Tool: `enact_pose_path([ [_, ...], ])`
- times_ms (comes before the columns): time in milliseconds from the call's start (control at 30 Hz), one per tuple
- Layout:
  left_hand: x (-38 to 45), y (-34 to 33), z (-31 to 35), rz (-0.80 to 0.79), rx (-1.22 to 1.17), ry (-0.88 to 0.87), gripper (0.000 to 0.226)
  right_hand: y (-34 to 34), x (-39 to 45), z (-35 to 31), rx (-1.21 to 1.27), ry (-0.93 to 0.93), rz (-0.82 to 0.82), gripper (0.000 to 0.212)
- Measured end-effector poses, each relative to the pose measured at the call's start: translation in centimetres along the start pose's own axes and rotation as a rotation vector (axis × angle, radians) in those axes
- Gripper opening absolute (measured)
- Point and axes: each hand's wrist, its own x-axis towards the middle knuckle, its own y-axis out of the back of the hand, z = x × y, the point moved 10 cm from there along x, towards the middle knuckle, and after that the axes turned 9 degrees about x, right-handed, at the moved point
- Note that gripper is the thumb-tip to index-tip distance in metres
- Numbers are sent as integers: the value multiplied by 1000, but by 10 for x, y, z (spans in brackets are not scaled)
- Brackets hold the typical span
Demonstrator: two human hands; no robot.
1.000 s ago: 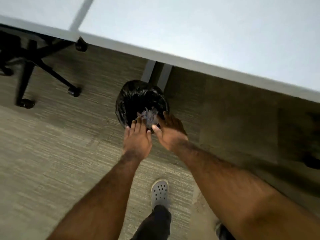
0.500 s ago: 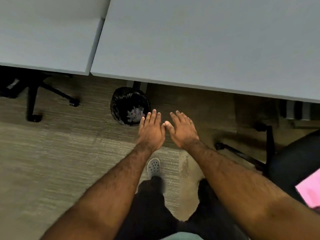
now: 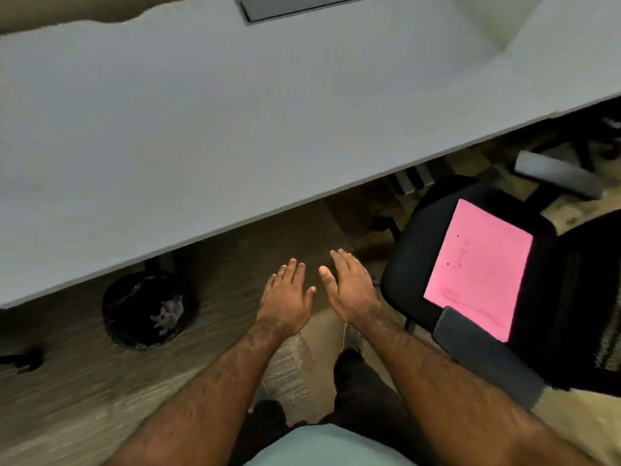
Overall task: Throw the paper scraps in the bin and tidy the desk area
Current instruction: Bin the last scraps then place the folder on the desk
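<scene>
A round bin (image 3: 117,317) lined with a black bag stands on the carpet under the desk edge, at the lower left. White paper scraps (image 3: 169,312) lie inside it. My left hand (image 3: 285,297) and my right hand (image 3: 351,290) hover side by side over the carpet, to the right of the bin, fingers spread and holding nothing. The pale grey desk (image 3: 235,112) fills the upper part of the view.
A black office chair (image 3: 413,264) stands at the right with a pink sheet of paper (image 3: 480,267) on its seat and a grey armrest (image 3: 487,354) near my right forearm. A grey cable slot (image 3: 302,5) runs along the desk's far side. A chair caster (image 3: 27,359) shows at the far left.
The scraps dropped from my hands into the bin. My hands drew back from the bin and to its right, and my view swung right, bringing in the chair with the pink sheet.
</scene>
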Motion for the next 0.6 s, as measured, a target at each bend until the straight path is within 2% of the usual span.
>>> enact_pose_path([
  [167,53,-11,112,-123,45,-207,67,81,-3,100,163,-199,184,63],
  [367,110,-45,246,-209,210,-462,69,153,-18,224,210,-432,352,61],
  [433,123,-54,268,-216,244,-475,70,160,-22,251,241,-493,365,61],
  [500,142,-73,297,-253,229,-476,71,167,-28,298,317,-630,394,63],
  [600,169,-100,323,-334,63,-415,64,166,-44,368,448,-849,427,67],
])
